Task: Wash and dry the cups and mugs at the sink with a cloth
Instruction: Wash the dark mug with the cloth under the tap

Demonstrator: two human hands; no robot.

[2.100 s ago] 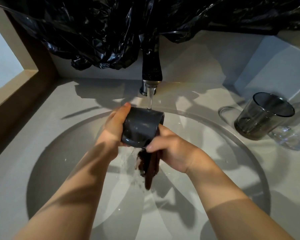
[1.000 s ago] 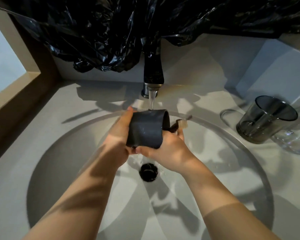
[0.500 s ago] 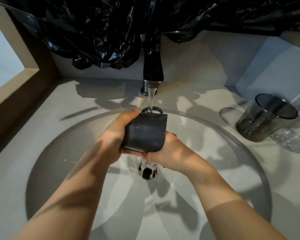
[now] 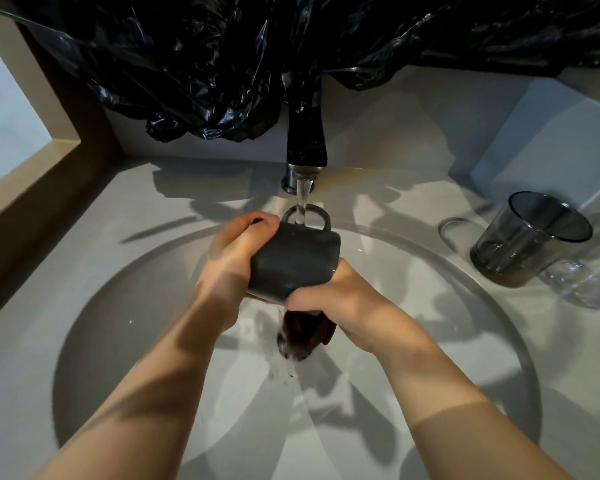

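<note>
Mug [image 4: 293, 263], dark and matte, is held over the middle of the sink [image 4: 118, 306], tipped on its side with the handle pointing up and away, right under the tap [image 4: 305, 140]. The stream of water [image 4: 301, 199] drops through the handle loop onto the mug's wall. The left grip [image 4: 234, 252] (a bare hand) is wrapped round the mug's left end, fingers curled over the top. The right grip [image 4: 333, 296] is closed at the mug's lower right edge, thumb against it, and holds a dark brown cloth [image 4: 303, 336] that hangs wet just below the mug, with water running off it into the bowl.

On the counter [image 4: 66, 237] to the right, well apart from both hands, a smoky glass [image 4: 530, 237] stands upright, touching or just beside a clear glass [image 4: 586, 285]. Crumpled black plastic [image 4: 222, 64] hangs behind the tap.
</note>
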